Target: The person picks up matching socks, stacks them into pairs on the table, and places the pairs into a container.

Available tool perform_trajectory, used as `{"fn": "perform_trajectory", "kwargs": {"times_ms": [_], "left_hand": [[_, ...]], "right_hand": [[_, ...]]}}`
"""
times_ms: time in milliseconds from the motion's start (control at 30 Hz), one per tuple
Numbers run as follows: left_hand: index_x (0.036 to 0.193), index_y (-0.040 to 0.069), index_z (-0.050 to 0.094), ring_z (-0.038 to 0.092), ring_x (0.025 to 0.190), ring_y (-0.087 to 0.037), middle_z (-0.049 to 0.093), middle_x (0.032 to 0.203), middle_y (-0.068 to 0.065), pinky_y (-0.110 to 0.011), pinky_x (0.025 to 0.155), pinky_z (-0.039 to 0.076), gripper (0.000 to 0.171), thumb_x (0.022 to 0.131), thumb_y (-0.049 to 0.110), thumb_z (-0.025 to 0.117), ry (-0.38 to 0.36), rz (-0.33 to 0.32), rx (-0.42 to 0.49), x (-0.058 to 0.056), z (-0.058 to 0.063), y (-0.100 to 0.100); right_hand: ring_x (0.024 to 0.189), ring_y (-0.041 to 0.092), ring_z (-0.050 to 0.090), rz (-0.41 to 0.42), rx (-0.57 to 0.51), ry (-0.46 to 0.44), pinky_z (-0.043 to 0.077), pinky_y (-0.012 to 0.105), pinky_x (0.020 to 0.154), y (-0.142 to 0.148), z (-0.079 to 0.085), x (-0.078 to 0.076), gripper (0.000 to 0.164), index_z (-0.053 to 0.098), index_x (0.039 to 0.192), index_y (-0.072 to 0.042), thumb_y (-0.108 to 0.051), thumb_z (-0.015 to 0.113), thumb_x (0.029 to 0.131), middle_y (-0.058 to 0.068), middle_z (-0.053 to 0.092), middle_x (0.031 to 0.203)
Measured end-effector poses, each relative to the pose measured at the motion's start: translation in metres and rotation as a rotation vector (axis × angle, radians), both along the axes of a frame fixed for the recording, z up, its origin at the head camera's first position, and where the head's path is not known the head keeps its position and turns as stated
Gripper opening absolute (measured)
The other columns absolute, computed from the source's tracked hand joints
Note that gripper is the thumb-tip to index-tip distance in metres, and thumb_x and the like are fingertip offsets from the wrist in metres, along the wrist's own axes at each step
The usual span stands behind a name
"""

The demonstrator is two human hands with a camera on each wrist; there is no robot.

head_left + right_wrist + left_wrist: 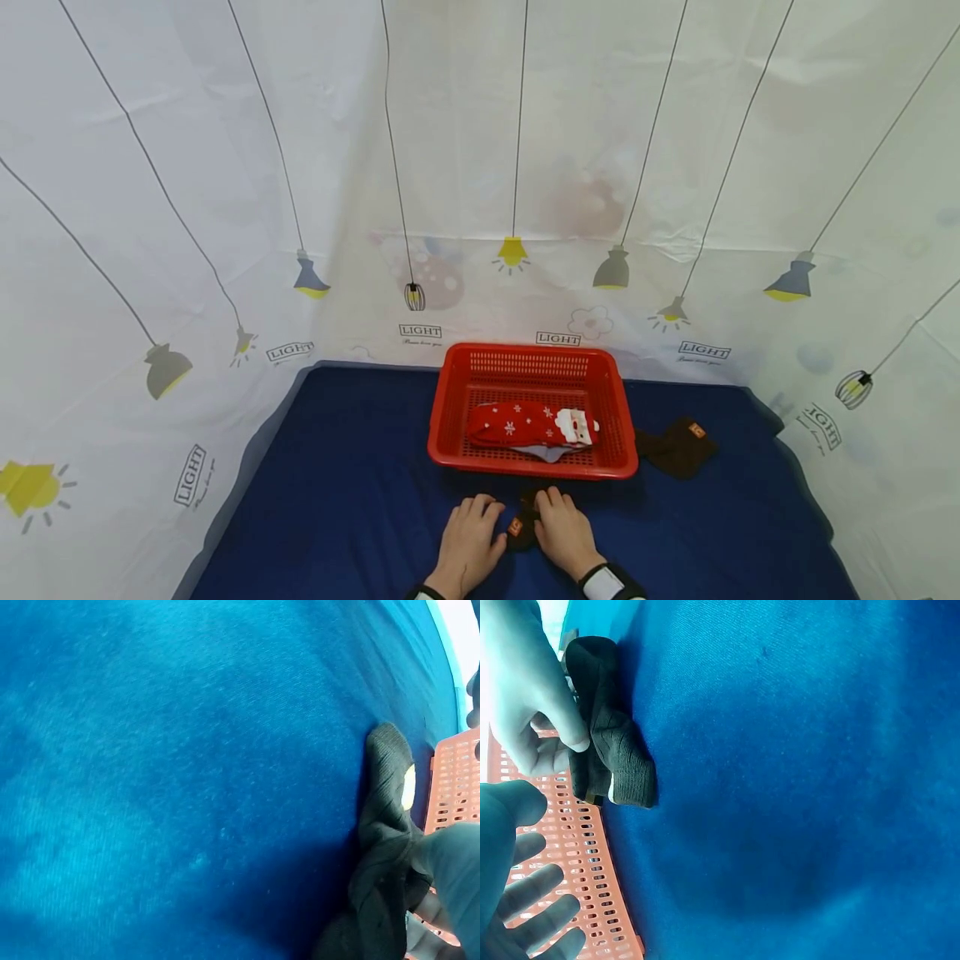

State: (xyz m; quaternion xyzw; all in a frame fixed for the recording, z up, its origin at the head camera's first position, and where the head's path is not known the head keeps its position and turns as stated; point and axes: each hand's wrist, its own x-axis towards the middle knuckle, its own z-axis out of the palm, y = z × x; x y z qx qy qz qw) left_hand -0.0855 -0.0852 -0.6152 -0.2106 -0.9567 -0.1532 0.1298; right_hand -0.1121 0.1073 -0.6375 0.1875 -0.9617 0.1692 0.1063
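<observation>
A dark brown sock (519, 535) with a small orange label lies on the blue cloth between my hands, just in front of the red basket. My right hand (564, 532) pinches it between thumb and fingers; the left wrist view shows this sock (604, 727) hanging limp beside the right hand's fingertips (576, 741). To the left, my left hand (471, 542) hovers near the sock with its fingers spread and nothing in them. In the right wrist view the bunched sock (386, 832) is partly covered by the right hand (454, 877).
The red plastic basket (532, 471) stands against the back, holding a red sock (517, 423) with snowflakes and a Santa figure, over something grey (551, 452). Another brown sock (678, 450) lies right of the basket. A white lamp-print sheet (465, 150) walls the blue surface.
</observation>
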Motion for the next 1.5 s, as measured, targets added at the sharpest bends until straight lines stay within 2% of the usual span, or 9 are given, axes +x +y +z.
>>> {"fn": "perform_trajectory", "kwargs": {"times_ms": [233, 433, 700, 933, 1133, 1333, 1500], "left_hand": [[0.107, 0.012, 0.073, 0.060, 0.092, -0.022, 0.062, 0.106, -0.003, -0.036, 0.077, 0.050, 0.031, 0.080, 0.023, 0.084, 0.015, 0.003, -0.010, -0.003, -0.003, 0.000], [0.107, 0.013, 0.073, 0.060, 0.092, -0.022, 0.062, 0.105, -0.003, -0.037, 0.077, 0.050, 0.032, 0.078, 0.023, 0.084, 0.050, -0.016, -0.012, -0.006, -0.007, 0.001], [0.113, 0.015, 0.073, 0.060, 0.092, -0.021, 0.063, 0.106, -0.002, -0.035, 0.075, 0.050, 0.036, 0.080, 0.024, 0.084, -0.059, -0.028, -0.052, -0.012, -0.013, 0.005], [0.117, 0.014, 0.073, 0.063, 0.088, -0.021, 0.063, 0.105, -0.004, -0.035, 0.073, 0.052, 0.043, 0.078, 0.025, 0.088, -0.146, -0.026, -0.087, -0.017, -0.021, 0.013], [0.112, 0.014, 0.072, 0.063, 0.089, -0.023, 0.063, 0.102, -0.005, -0.036, 0.073, 0.053, 0.038, 0.079, 0.026, 0.086, -0.209, -0.015, -0.124, -0.018, -0.026, 0.017], [0.105, 0.013, 0.073, 0.062, 0.082, -0.021, 0.063, 0.095, -0.004, -0.034, 0.071, 0.053, 0.032, 0.077, 0.022, 0.086, -0.205, -0.031, -0.140, -0.021, -0.026, 0.022], [0.106, 0.011, 0.071, 0.064, 0.078, -0.021, 0.064, 0.094, -0.005, -0.034, 0.068, 0.053, 0.032, 0.079, 0.020, 0.085, -0.274, -0.031, -0.147, -0.024, -0.025, 0.026]], "right_hand": [[0.071, 0.025, 0.053, -0.004, 0.003, 0.023, 0.047, 0.037, 0.052, 0.007, 0.002, 0.001, 0.032, 0.056, 0.088, -0.011, -0.011, 0.086, 0.077, 0.004, 0.050, 0.085], [0.074, 0.027, 0.054, -0.048, 0.001, 0.042, 0.049, 0.040, 0.054, 0.017, 0.003, -0.001, 0.028, 0.061, 0.092, -0.011, -0.014, 0.085, 0.080, 0.005, 0.053, 0.088], [0.081, 0.032, 0.059, -0.071, -0.004, 0.032, 0.053, 0.047, 0.060, 0.028, 0.002, -0.002, 0.030, 0.067, 0.102, -0.009, -0.017, 0.086, 0.079, 0.010, 0.059, 0.096], [0.080, 0.033, 0.062, -0.051, -0.006, -0.053, 0.055, 0.049, 0.061, 0.029, 0.000, -0.001, 0.034, 0.067, 0.107, -0.008, -0.017, 0.085, 0.079, 0.012, 0.060, 0.098], [0.074, 0.031, 0.063, -0.037, -0.020, -0.089, 0.054, 0.046, 0.059, 0.027, -0.002, 0.000, 0.030, 0.066, 0.102, -0.008, -0.014, 0.085, 0.080, 0.009, 0.059, 0.092], [0.068, 0.029, 0.061, -0.012, -0.022, -0.082, 0.053, 0.045, 0.056, 0.025, -0.003, -0.001, 0.028, 0.063, 0.096, -0.008, -0.010, 0.085, 0.079, 0.008, 0.058, 0.086], [0.065, 0.030, 0.060, 0.017, -0.016, -0.100, 0.052, 0.045, 0.055, 0.023, -0.003, -0.002, 0.029, 0.057, 0.089, -0.009, -0.005, 0.084, 0.079, 0.009, 0.056, 0.082]]}}
